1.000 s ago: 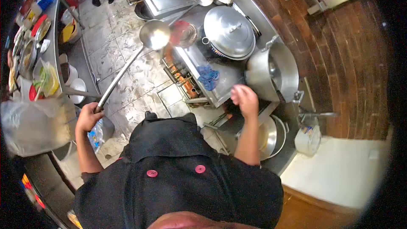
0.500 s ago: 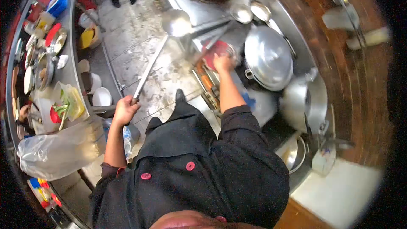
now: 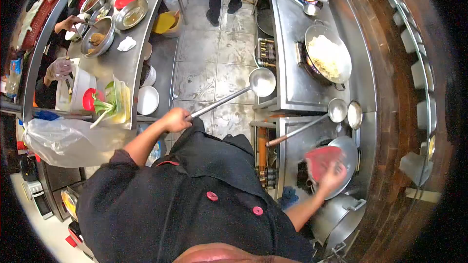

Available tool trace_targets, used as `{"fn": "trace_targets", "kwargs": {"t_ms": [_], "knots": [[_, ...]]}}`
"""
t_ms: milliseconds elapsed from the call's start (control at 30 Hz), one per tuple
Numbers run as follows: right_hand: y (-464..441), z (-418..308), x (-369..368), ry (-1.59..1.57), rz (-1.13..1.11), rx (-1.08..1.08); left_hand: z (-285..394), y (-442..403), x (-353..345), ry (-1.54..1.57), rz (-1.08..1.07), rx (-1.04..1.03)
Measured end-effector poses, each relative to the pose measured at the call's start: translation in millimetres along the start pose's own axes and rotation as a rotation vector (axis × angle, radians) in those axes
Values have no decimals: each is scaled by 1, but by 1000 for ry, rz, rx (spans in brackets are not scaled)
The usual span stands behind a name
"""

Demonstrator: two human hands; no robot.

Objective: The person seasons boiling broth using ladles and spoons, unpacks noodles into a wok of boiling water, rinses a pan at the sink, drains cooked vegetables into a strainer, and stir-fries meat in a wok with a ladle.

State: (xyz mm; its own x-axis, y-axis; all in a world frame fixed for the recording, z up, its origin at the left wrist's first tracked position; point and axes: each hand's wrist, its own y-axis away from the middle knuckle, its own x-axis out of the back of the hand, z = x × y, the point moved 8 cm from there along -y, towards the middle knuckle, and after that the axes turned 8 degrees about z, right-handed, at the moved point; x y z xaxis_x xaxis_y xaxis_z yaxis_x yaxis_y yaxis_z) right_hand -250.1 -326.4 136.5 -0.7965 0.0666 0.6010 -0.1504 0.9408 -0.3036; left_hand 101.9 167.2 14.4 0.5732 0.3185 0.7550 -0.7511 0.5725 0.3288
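The left hand (image 3: 176, 120) holds a ladle (image 3: 262, 82) by the end of its handle, fingers curled round it and pressed together. The ladle slants away from the body over the floor (image 3: 214, 75), its cup near the edge of the stove (image 3: 302, 92).

The right hand (image 3: 333, 178) holds a red thing (image 3: 322, 159), tilted, in front of the lid (image 3: 350, 148). The fingers close on its near edge; blur hides how each of them sits, and I cannot tell what the red thing is.

A 2nd ladle (image 3: 337, 110) lies on the stove, handle towards the aisle, with a metal dish (image 3: 355, 115) just beside its cup. Farther along, a wok (image 3: 345, 70) of pale food (image 3: 322, 56) sits over a burner. A blue cloth (image 3: 288, 197) and a big pot (image 3: 334, 221) are near the right forearm.

Across the aisle, a co-worker's gloved hand (image 3: 59, 69) grips a utensil over a white tub (image 3: 84, 84). Leafy greens (image 3: 103, 108) lie near the counter's end, just above a plastic bag (image 3: 73, 141).
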Motion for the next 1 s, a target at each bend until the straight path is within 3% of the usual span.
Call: {"fn": "trace_targets", "kwargs": {"t_ms": [33,67,100,167,233,300,333,367,400,433,467,500,533,567,600,633,667,733,767,867,933,967,1000], "knots": [[-17,-10,33,144,142,155,-7,-17,6,-77,-9,-67],[-35,5,58,22,186,49,-13,-31,16,-121,-32,-60],[-49,12,84,102,289,-31,-20,-42,24,-126,-67,-21],[-73,1,117,388,449,66,-24,-63,41,-221,-97,-27],[-95,35,118,323,451,-65,-24,-82,55,-283,-116,-10],[-115,86,102,691,324,-166,-24,-95,58,-322,-132,22],[-139,173,86,796,109,-202,-28,-99,62,-348,-121,80],[-159,270,49,1034,-288,123,-33,-102,65,-383,-127,125],[-154,303,39,645,-288,-210,-50,-106,62,-454,-135,97],[-140,295,32,475,-290,60,-59,-117,51,-529,-158,27],[-119,202,32,851,-362,-220,-43,-115,60,-536,-203,158],[-136,258,35,961,-441,-239,-42,-118,61,-553,-185,135],[-128,222,30,740,-461,-292,-47,-118,58,-580,-209,117],[-127,237,35,538,-319,-550,-85,-128,45,-602,-174,40],[-131,146,34,536,-184,-404,-72,-129,49,-397,-160,81],[-128,82,28,476,-249,-407,-53,-131,42,-497,-267,-209],[-127,141,30,696,-163,-330,-74,-139,39,-276,-235,-245],[-127,201,29,624,-3,-342,-75,-156,41,-9,-225,91],[-130,231,31,529,63,-292,-56,-160,48,-126,-171,294],[-127,209,51,714,142,-373,-54,-190,40,-64,-288,343],[-138,135,78,630,316,-216,-81,-217,37,-90,-307,250],[-141,101,99,127,446,-473,-101,-235,38,-109,-325,223],[-160,62,116,373,428,-241,-117,-251,35,-127,-331,194]]}}
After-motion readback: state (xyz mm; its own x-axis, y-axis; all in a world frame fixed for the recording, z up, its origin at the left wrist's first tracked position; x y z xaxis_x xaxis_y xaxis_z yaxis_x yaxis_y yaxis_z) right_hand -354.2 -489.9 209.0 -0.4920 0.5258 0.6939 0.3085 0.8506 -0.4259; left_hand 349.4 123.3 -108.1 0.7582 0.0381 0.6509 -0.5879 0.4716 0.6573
